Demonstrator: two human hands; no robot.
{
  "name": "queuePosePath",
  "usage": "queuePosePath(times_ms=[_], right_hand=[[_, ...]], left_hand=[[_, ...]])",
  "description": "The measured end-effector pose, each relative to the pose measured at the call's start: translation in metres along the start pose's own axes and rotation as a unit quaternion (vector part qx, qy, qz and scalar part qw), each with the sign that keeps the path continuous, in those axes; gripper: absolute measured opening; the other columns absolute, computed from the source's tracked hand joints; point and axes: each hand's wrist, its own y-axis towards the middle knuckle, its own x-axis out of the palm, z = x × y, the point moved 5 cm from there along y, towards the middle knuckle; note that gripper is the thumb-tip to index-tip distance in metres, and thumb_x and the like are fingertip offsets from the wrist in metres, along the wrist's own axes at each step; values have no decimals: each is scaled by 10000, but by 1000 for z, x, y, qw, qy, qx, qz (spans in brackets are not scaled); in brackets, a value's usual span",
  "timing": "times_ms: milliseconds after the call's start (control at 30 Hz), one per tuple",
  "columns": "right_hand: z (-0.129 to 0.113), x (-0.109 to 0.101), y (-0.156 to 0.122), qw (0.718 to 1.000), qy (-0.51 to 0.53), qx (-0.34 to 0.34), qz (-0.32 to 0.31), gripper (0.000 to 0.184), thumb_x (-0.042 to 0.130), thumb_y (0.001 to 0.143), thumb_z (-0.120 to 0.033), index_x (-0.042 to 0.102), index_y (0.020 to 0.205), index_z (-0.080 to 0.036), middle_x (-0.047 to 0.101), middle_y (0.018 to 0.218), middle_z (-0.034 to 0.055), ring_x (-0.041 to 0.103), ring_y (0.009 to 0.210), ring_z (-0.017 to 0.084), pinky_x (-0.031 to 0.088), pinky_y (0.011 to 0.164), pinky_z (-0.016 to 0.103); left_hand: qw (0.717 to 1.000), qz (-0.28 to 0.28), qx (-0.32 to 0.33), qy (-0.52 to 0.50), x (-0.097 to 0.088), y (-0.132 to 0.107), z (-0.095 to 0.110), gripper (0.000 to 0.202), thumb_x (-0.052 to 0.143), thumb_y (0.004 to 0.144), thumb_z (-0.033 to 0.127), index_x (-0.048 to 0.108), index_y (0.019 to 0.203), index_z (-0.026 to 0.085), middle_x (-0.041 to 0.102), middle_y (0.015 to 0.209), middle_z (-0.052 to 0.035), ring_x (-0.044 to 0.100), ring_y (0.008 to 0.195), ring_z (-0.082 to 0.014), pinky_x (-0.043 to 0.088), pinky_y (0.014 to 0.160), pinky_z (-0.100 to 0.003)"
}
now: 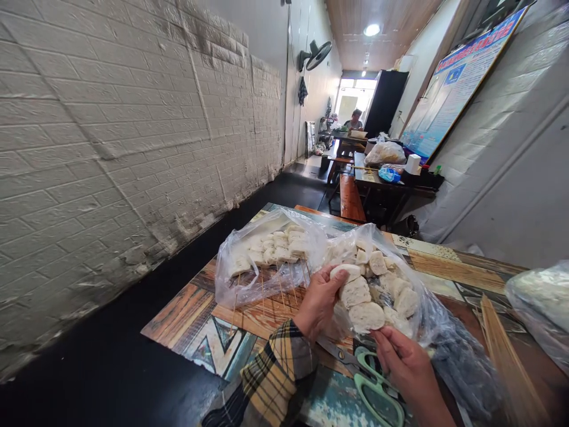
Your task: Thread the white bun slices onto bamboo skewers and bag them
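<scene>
My left hand [317, 302] is closed round several white round pieces threaded in a row [358, 293], thumb pressed on the top piece. My right hand [400, 359] pinches the lower end of that row, just under the bottom piece; a skewer there is hidden by the fingers. Behind the row lies an open clear plastic bag [427, 320] full of loose white pieces [395, 284]. To the left, another clear bag [235, 279] holds several finished skewers [275, 246] with their sticks pointing toward me.
Green-handled scissors [376, 385] lie on the patterned table [208, 332] under my hands. A bundle of bamboo sticks [507, 356] lies at right, with another plastic bag [542, 302] beyond. A person sits at a far table [354, 120] down the narrow room.
</scene>
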Motion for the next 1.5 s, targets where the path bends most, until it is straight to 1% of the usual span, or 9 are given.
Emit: queuePosePath(times_ms=[133, 333, 500, 667, 800, 967, 1200, 1367, 1500], right_hand=[[7, 5, -1, 996, 53, 46, -52, 425, 491, 897, -536, 585, 628, -220, 444, 468, -54, 424, 429, 121, 366, 450, 238], [6, 4, -1, 996, 32, 58, -62, 442, 529, 843, -560, 734, 941, -180, 514, 486, -47, 471, 426, 134, 405, 464, 246], [0, -2, 3, 998, -29, 23, -41, 490, 463, 866, -570, 765, 871, -184, 572, 491, -16, 554, 470, 157, 468, 514, 255], [3, -5, 0, 999, -42, -7, -19, 448, 485, 878, -554, 772, 876, -210, 697, 638, 21, 625, 550, 170, 521, 576, 254], [6, -4, 0, 998, -50, -30, -11, 421, 484, 896, -536, 760, 865, -220, 653, 556, -3, 579, 462, 158, 501, 500, 247], [2, -3, 1, 996, -71, -48, -6, 415, 487, 891, -541, 746, 790, -233, 627, 543, -2, 616, 522, 172, 512, 538, 242], [-5, -3, -5, 997, -31, -32, 63, 429, 516, 871, -583, 741, 752, -238, 598, 525, -10, 543, 477, 153, 496, 557, 246], [-1, -3, -3, 998, -37, -43, 41, 451, 499, 882, -593, 743, 760, -234, 675, 586, 20, 574, 470, 164, 503, 510, 255], [1, -4, 0, 996, -68, -58, 29, 471, 480, 889, -595, 749, 763, -229, 730, 683, 50, 661, 575, 189, 546, 566, 253]], left_hand=[[1000, 5, 1, 0, 0, 0, 0, 424, 873, 588, 375, 728, 899, 126, 710, 760, -39, 596, 680, -127, 460, 651, -233], [999, 31, 12, -10, -5, 0, 5, 436, 874, 581, 378, 725, 904, 126, 704, 774, -43, 592, 685, -129, 456, 644, -234], [999, 31, 30, -9, -4, -4, 11, 652, 872, 594, 387, 664, 1183, 199, 711, 850, -29, 610, 756, -139, 451, 685, -233], [998, 21, 54, 13, 1, -8, 14, 473, 845, 636, 404, 730, 1033, 174, 718, 900, -47, 597, 775, -137, 442, 700, -229], [996, 26, 76, 25, 2, -11, 15, 427, 815, 671, 434, 743, 1008, 183, 720, 909, -49, 594, 782, -143, 442, 703, -235], [995, 25, 85, 37, 1, -11, 14, 387, 824, 664, 400, 757, 976, 180, 720, 899, -52, 582, 786, -147, 430, 690, -228], [995, 12, 86, 41, 3, -12, 13, 346, 800, 692, 410, 765, 961, 195, 721, 903, -47, 565, 784, -144, 419, 697, -232], [995, 19, 90, 50, 2, -12, 12, 374, 806, 673, 432, 767, 962, 198, 720, 904, -47, 569, 789, -159, 424, 714, -251], [995, 20, 89, 50, 2, -12, 11, 365, 804, 678, 426, 767, 963, 201, 717, 901, -46, 574, 804, -164, 423, 719, -254]])
